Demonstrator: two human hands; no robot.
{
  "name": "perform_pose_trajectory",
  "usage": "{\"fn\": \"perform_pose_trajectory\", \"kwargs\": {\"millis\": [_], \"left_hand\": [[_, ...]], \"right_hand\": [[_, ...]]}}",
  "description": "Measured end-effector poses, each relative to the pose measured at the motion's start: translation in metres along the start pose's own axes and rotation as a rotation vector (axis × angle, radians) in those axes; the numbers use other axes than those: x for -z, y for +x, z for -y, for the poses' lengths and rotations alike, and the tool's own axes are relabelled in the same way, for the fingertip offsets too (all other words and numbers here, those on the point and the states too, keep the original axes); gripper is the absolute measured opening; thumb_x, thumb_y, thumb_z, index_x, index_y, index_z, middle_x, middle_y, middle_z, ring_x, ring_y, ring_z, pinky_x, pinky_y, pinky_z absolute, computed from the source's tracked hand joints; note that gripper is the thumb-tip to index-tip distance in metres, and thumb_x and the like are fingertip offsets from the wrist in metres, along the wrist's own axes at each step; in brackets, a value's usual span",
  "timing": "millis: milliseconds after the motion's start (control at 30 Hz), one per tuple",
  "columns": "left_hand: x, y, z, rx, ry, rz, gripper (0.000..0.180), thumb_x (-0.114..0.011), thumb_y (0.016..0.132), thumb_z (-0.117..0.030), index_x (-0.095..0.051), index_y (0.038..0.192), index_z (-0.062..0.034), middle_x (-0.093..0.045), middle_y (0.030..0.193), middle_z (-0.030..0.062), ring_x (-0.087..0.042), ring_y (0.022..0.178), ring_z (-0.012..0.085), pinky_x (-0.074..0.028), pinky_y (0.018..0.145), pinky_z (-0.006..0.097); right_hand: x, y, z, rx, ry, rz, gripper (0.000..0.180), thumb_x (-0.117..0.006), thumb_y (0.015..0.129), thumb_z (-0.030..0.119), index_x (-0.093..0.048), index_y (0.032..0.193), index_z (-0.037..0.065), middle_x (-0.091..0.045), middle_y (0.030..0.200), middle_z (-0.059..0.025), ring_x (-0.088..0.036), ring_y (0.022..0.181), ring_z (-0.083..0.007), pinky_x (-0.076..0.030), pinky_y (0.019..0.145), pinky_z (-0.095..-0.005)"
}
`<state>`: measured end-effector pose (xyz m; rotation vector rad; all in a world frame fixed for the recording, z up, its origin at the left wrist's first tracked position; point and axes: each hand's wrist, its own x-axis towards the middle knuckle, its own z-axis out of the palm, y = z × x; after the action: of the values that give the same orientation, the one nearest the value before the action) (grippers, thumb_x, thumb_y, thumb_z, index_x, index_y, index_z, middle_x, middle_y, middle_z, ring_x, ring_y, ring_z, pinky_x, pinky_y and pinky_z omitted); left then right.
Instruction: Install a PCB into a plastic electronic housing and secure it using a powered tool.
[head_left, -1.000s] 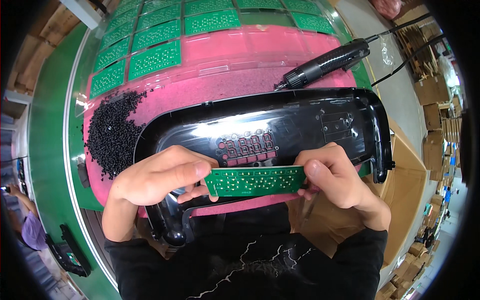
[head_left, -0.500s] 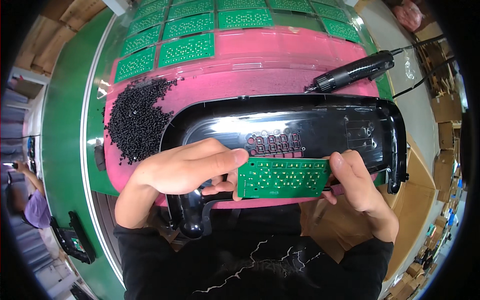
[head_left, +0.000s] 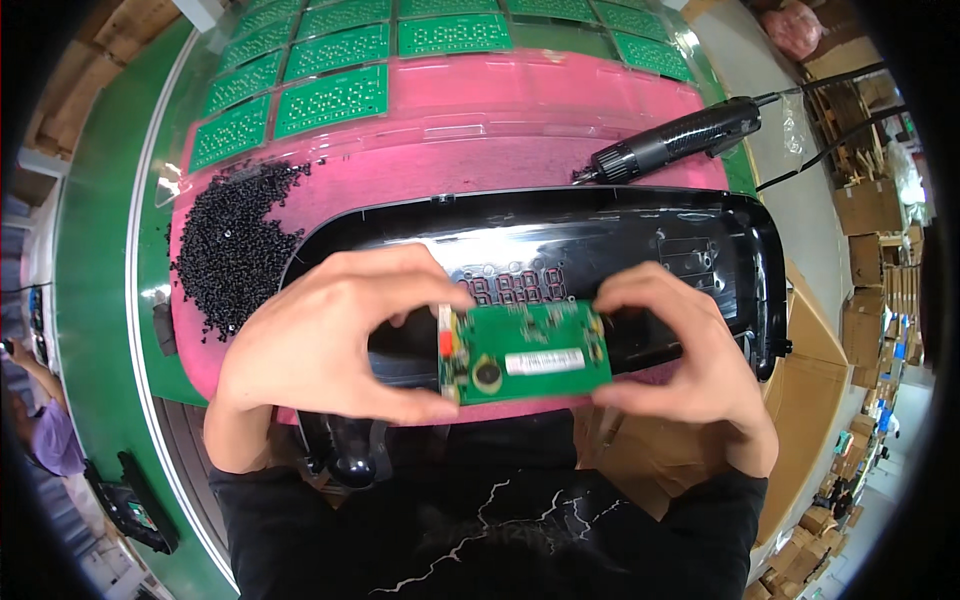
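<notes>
A green circuit board [head_left: 530, 383] is held level between both hands, in front of my body. Its upper face carries a white label, a round buzzer-like part and connectors along the left edge. My left hand [head_left: 335, 335] pinches the left end between thumb and fingers, and my right hand [head_left: 690, 350] grips the right end the same way. Beneath and beyond the board lies a black plastic housing [head_left: 610, 228], its inside facing up. Digit-shaped cutouts [head_left: 515, 286] in the housing show just past the board; the board and hands hide part of it.
A heap of small black screws [head_left: 235, 250] lies at the left on the pink mat [head_left: 430, 160]. Behind the housing rests a black electric screwdriver [head_left: 680, 138]. More green boards [head_left: 332, 98] fill a clear tray at the back. A cardboard box [head_left: 815, 390] stands at right; a person [head_left: 55, 435] works far left.
The circuit board has been turned over, from the face with small pale parts to the labelled face. Both hands have shifted their grip to its ends. The whole view has shifted slightly.
</notes>
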<state>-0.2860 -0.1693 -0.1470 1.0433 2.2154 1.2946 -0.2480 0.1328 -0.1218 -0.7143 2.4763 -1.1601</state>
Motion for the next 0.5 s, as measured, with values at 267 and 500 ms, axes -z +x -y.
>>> {"fn": "perform_pose_trajectory", "kwargs": {"millis": [267,500], "left_hand": [[-0.016,0.004,-0.002,0.219,0.315,-0.108,0.061,-0.084,0.057,-0.017,-0.061,0.112,-0.0037,-0.057,0.104,0.0075,-0.057,0.074,0.0233,-0.049,0.066,0.034],[-0.019,0.005,-0.002,0.191,0.392,-0.120,0.062,-0.084,0.057,-0.019,-0.060,0.113,-0.0045,-0.057,0.110,0.0077,-0.062,0.085,0.0293,-0.052,0.071,0.037]], "right_hand": [[-0.017,0.016,-0.037,0.114,-0.084,-0.172,0.059,-0.083,0.061,0.007,-0.057,0.114,0.004,-0.055,0.117,-0.0130,-0.053,0.108,-0.0322,-0.044,0.094,-0.0391],[-0.019,0.016,-0.038,0.102,-0.141,-0.157,0.059,-0.083,0.062,0.006,-0.057,0.115,0.003,-0.054,0.118,-0.0118,-0.051,0.108,-0.0318,-0.043,0.094,-0.0387]]}}
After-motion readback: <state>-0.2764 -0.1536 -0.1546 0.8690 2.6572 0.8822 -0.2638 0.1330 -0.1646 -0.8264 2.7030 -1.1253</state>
